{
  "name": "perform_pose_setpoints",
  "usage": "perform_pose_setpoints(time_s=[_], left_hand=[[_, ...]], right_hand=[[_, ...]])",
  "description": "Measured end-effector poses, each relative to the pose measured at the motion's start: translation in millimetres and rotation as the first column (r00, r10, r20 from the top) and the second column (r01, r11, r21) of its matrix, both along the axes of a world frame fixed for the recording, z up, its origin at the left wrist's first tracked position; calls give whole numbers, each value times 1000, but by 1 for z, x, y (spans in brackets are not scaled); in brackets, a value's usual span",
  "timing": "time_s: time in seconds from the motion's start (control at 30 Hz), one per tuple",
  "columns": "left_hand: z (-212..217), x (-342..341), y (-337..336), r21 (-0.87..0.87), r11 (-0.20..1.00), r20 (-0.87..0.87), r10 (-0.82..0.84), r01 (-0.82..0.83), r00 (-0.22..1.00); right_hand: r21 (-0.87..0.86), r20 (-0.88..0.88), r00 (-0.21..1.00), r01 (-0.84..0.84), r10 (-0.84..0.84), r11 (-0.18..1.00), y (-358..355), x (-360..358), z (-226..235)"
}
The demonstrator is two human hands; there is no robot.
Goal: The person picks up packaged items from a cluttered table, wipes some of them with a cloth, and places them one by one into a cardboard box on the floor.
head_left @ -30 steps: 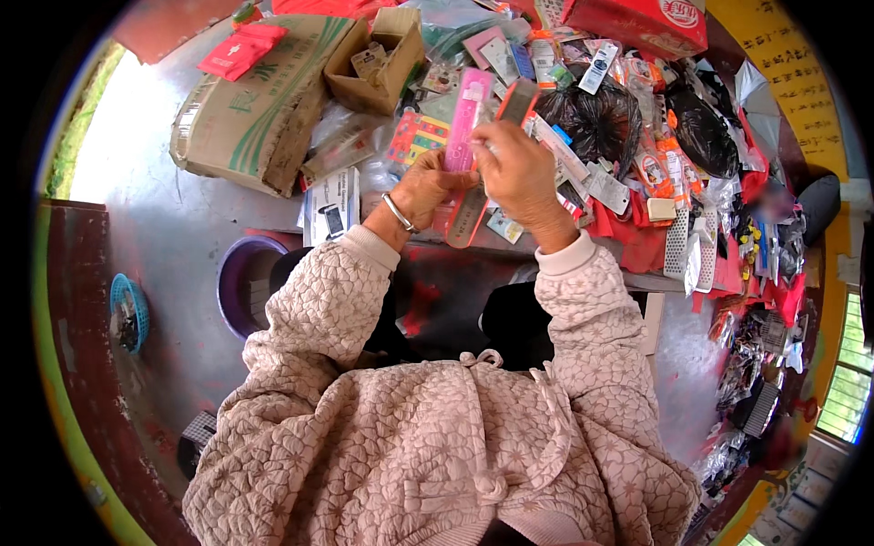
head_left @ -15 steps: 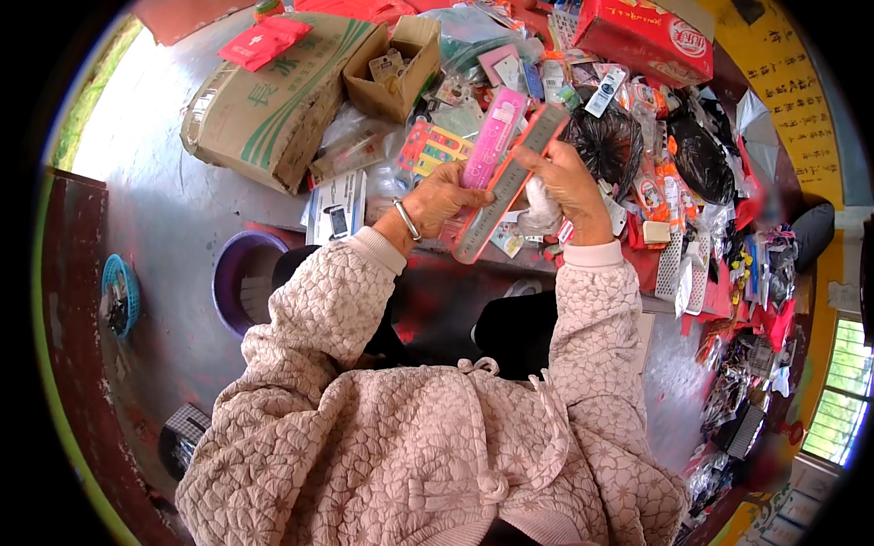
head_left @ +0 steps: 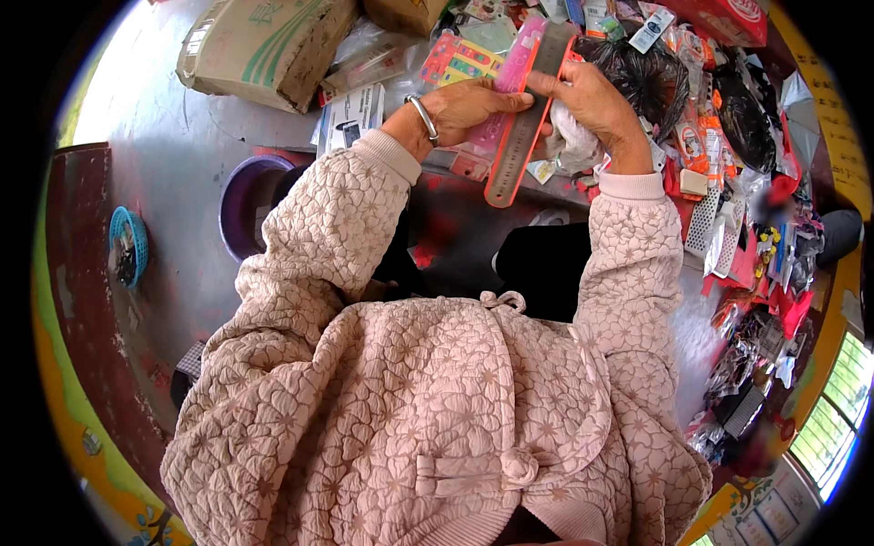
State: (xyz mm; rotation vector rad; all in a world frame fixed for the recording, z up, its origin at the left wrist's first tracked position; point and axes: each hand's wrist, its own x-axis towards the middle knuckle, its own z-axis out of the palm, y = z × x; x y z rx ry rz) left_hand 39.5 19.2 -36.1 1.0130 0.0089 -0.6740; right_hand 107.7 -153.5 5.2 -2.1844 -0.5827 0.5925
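Ruler [head_left: 526, 123], grey with orange edges, between both hands, masking part of a pink strip [head_left: 521, 59] | pale bundle [head_left: 575, 144] under right palm, kind unclear | left hand [head_left: 469, 107] pinching both, thumb uppermost, fingers hidden; right hand [head_left: 594, 102] curled, thumb on ruler | beyond left hand, cardboard box [head_left: 273, 50], cut off above; beyond right, black plastic bag [head_left: 642, 77] | left of left hand, purple basin [head_left: 234, 214] on grey floor [head_left: 177, 214]

My jacket [head_left: 364, 382] is pale pink, patterned all over with darker, brownish flowers and outlines. My long strip [head_left: 522, 136] is dark grey edged in orange-red; my other strip [head_left: 522, 55] is bright pink. My bracelet [head_left: 423, 120] is plain silver. I see a purple basin [head_left: 233, 214], a bright blue basket [head_left: 139, 241], and a tan carton [head_left: 223, 64] with green stripes (curved ones, to my eye).
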Motion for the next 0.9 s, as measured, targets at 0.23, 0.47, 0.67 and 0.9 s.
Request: perform_pose_setpoints(time_s=[0.23,0.47,0.67,0.9], left_hand=[[-5,9,-2,-193,946,-138,236,-260,962],[-6,20,26,-334,799,-190,462,-500,866],[18,25,46,-430,598,-161,686,-676,710],[9,20,34,-502,768,-72,420,-397,905]], right_hand=[[457,568,624,304,-537,836,26,-16,21],[37,640,753,-229,153,973,60,-72,-21],[98,405,904,-191,137,977,14,-70,64],[268,-206,960,241,-189,933,-6,-16,36]])
